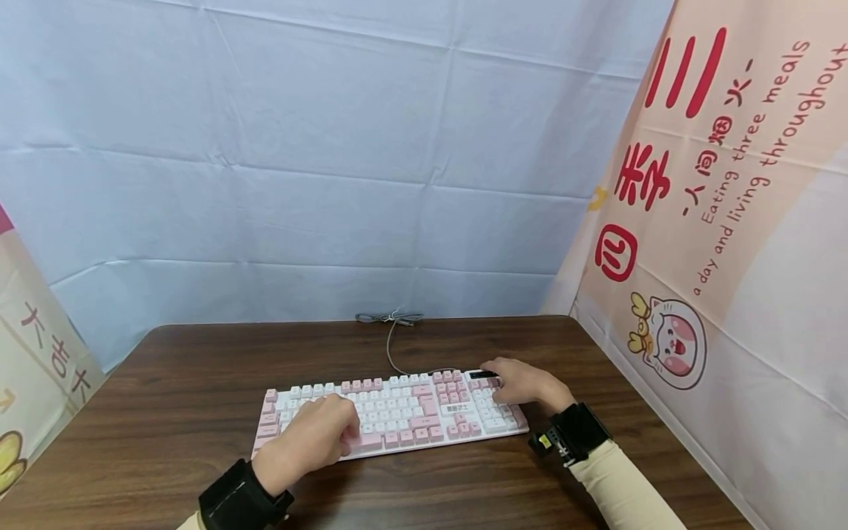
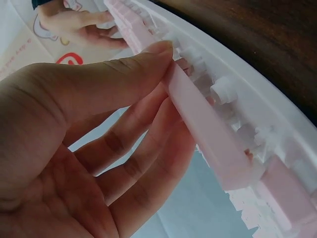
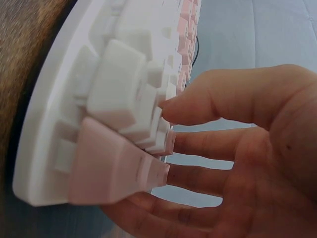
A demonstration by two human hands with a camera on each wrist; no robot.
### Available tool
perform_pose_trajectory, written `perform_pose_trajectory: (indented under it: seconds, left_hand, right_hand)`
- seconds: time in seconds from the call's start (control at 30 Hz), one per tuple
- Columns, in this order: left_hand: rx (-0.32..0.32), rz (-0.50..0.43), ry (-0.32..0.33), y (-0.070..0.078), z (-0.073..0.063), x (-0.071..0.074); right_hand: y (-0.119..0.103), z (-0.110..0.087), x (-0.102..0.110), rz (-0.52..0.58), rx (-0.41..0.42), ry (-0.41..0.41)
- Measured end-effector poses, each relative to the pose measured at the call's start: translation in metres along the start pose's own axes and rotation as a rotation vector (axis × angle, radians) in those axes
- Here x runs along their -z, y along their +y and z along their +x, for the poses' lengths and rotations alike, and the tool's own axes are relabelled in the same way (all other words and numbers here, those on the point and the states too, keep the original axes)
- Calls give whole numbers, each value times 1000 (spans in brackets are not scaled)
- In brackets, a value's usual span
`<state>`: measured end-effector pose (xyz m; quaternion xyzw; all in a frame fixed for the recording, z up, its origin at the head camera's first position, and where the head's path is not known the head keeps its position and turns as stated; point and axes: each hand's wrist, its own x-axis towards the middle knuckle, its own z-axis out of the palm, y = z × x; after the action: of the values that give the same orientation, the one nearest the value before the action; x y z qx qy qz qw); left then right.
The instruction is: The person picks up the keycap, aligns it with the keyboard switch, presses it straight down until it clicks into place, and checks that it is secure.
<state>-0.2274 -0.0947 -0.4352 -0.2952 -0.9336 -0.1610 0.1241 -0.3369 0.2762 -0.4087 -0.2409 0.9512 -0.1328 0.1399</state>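
A white and pink keyboard (image 1: pixel 397 408) lies on the brown wooden table. At its front left, my left hand (image 1: pixel 318 430) pinches the long pink space bar (image 2: pixel 208 126) between thumb and fingertips, as the left wrist view shows. White round posts (image 2: pixel 225 89) stick up beside this key; I cannot tell whether it is fully off them. My right hand (image 1: pixel 530 383) rests over the keyboard's right end, its fingers fairly straight. In the right wrist view its thumb (image 3: pixel 198 101) touches the number pad keys (image 3: pixel 119 84) and its other fingers (image 3: pixel 198 178) lie along the far right side.
A bundled grey cable (image 1: pixel 391 318) lies at the table's back edge and runs to the keyboard. Behind the table (image 1: pixel 218 361) hangs a pale blue cloth (image 1: pixel 298 162). A printed cloth (image 1: pixel 748 243) hangs on the right, another (image 1: pixel 33 353) on the left.
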Motion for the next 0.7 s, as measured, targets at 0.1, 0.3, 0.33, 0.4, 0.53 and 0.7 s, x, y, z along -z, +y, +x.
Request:
perform_pose_trajectory:
  seconds: [0.1, 0.3, 0.33, 0.4, 0.53, 0.7]
  left_hand:
    - [-2, 5, 3, 0, 0, -2]
    - [8, 0, 1, 0, 0, -5]
    - [9, -1, 4, 0, 0, -4]
    - [11, -3, 8, 0, 0, -4]
    - [8, -1, 23, 0, 1, -3]
    - [-18, 18, 48, -1, 2, -5]
  right_hand:
    - [0, 0, -1, 7, -3, 3]
    - [-1, 1, -3, -5, -11, 20]
    - [-1, 1, -3, -1, -13, 21]
    - [-1, 1, -3, -2, -14, 27]
    - [-2, 0, -2, -2, -16, 29]
    - [-1, 0, -2, -3, -15, 21]
